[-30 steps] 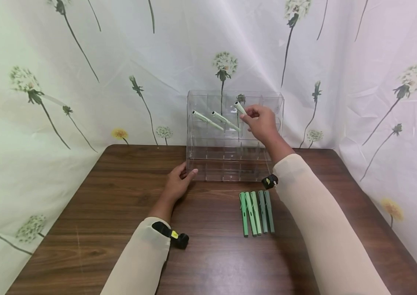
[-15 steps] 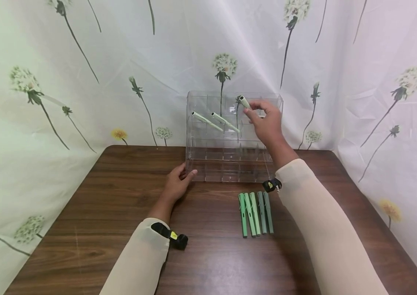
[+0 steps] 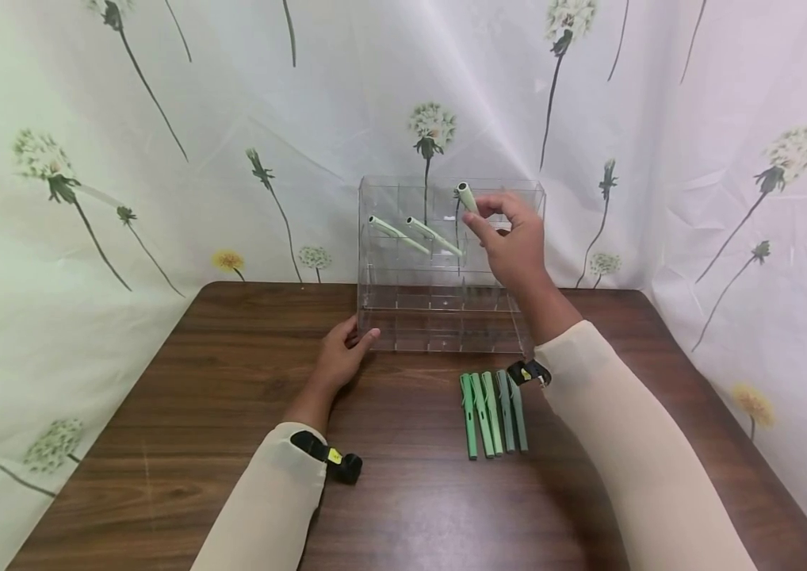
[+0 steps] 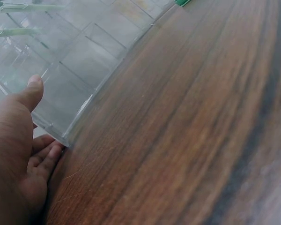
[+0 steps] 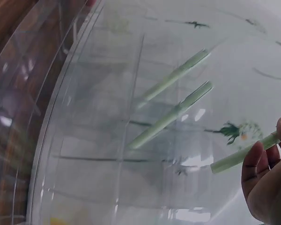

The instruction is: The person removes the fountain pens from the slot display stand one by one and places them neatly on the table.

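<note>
Draped all round behind and to both sides: a pale curtain (image 3: pixel 161 119) printed with dandelion heads on dark stems. Below it, a dark wood-grain table (image 3: pixel 182 444), filling the lower half of the head view.

At the table's far edge, against the curtain, a clear acrylic organiser (image 3: pixel 446 321), stepped in tiers and divided into small compartments. Two pale green pens (image 3: pixel 418 234) already leaning in upper compartments on the left part, tilted with tops toward the left.

Two arms in cream sleeves (image 3: pixel 632 452) reaching in from the near edge, each with a small black device strapped at the wrist.

Right hand (image 3: pixel 514 242) raised in front of the organiser's upper right part, grip closed in a pinch of thumb and fingertips around a third pale green pen (image 3: pixel 465 196); pen tilted, its top end pointing up and left just over the organiser's top rim. From the right wrist view, the same pen (image 5: pixel 239 157) seen through the clear wall, held at its right end by the fingertips (image 5: pixel 255 161), the two stowed pens slanting beyond it.

Left hand (image 3: pixel 342 353) resting on the table at the organiser's near left corner, grip relaxed and holding nothing, thumb (image 4: pixel 33 91) laid against the clear wall and the other fingers tucked by the base.

On the table just in front of the organiser, near the right forearm, five darker green pens (image 3: pixel 492 412) lying side by side, touching, all pointing toward the near edge.
</note>
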The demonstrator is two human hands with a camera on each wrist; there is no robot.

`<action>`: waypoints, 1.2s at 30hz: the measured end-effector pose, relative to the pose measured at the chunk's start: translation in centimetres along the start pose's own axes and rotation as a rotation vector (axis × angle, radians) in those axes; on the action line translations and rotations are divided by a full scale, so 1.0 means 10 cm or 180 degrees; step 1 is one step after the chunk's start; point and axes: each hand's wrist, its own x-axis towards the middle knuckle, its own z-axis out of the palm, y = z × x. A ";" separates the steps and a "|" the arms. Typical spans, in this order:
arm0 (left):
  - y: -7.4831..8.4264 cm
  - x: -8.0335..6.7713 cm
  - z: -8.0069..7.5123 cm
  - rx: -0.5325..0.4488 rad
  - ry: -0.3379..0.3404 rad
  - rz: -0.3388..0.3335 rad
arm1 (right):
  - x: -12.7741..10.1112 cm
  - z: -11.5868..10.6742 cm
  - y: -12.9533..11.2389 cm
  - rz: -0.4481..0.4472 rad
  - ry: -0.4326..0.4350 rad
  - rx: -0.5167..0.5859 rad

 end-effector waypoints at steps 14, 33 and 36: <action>0.02 0.01 0.01 -0.0022 -0.0001 0.0019 | -0.30 0.01 -0.15 0.0187 -0.0146 0.0022; 0.02 0.00 0.01 -0.0005 0.0009 0.0078 | -0.69 -0.13 -0.08 0.0494 -0.0443 0.0206; 0.02 -0.01 0.01 0.0021 0.0012 0.0051 | -0.76 -0.15 -0.04 0.0494 -0.0462 0.0202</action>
